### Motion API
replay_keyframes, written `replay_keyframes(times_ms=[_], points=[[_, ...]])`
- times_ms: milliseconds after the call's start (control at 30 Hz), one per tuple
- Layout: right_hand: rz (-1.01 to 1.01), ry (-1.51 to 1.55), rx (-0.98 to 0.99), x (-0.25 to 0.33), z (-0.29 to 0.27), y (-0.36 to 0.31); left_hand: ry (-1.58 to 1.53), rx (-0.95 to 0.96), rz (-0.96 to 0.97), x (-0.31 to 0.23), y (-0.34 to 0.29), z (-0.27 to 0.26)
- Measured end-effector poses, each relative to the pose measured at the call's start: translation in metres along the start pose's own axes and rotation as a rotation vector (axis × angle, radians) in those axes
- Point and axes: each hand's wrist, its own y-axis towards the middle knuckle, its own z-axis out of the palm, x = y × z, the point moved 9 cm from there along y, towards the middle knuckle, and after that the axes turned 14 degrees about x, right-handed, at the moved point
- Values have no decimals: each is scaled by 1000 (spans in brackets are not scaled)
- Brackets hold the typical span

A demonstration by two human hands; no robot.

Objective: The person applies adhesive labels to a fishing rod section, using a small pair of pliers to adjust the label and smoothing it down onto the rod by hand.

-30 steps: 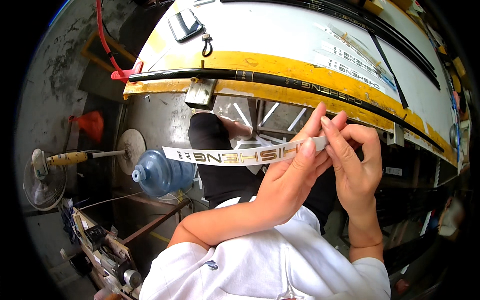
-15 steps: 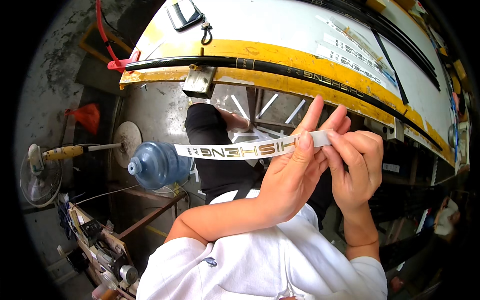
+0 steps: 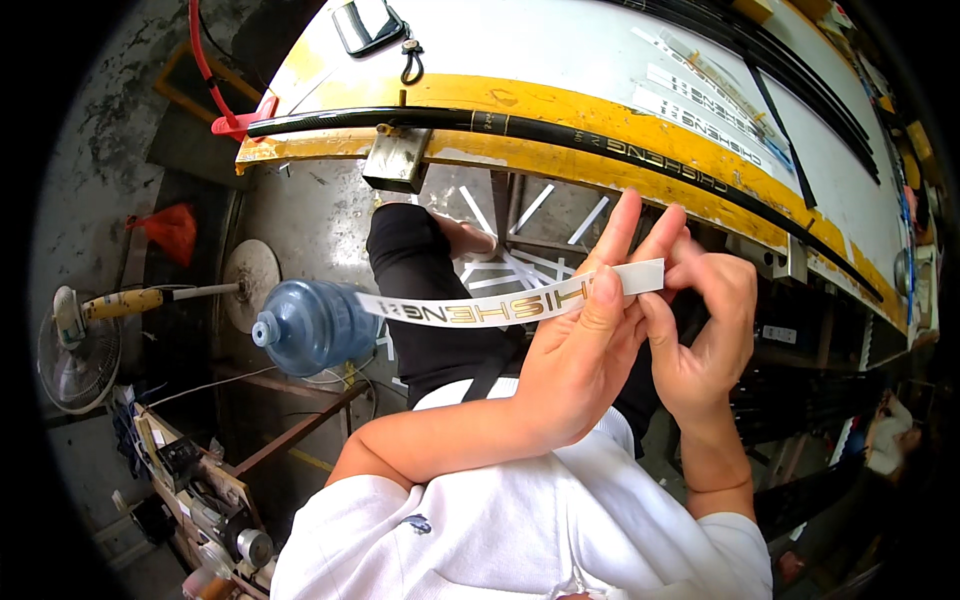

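A long white strip of decal with gold and dark lettering (image 3: 470, 313) bows across the middle of the view. My left hand (image 3: 575, 375) pinches it near its right end, thumb on the printed face, with two fingers stretched up behind. The strip's left part hangs free over my knee. Beside its right tip is my right hand (image 3: 708, 345), fingers bent and a little blurred, thumb and forefinger apart; the tip's edge shows bare. Beyond both hands, a black rod with gold lettering (image 3: 540, 132) lies along the bench's near edge.
The white bench with a yellow edge (image 3: 450, 95) carries a phone-like pouch (image 3: 368, 28), more lettered strips (image 3: 700, 120) and black rods (image 3: 800, 90). A metal bracket (image 3: 398, 160) juts from its edge. At left are a blue water bottle (image 3: 310, 328) and a fan (image 3: 80, 350).
My right fingers have come off the strip's right end and shifted slightly, leaving that end showing. The strip's left end has dipped a little; my left hand keeps its pinch.
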Motion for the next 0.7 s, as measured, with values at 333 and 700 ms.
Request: replay_keyframes(times_ms=[333, 700], points=[[-124, -141, 16, 12, 9, -2, 4, -54, 11, -1, -1, -10], [39, 184, 89, -2, 23, 1, 546, -47, 192, -20, -5, -30]])
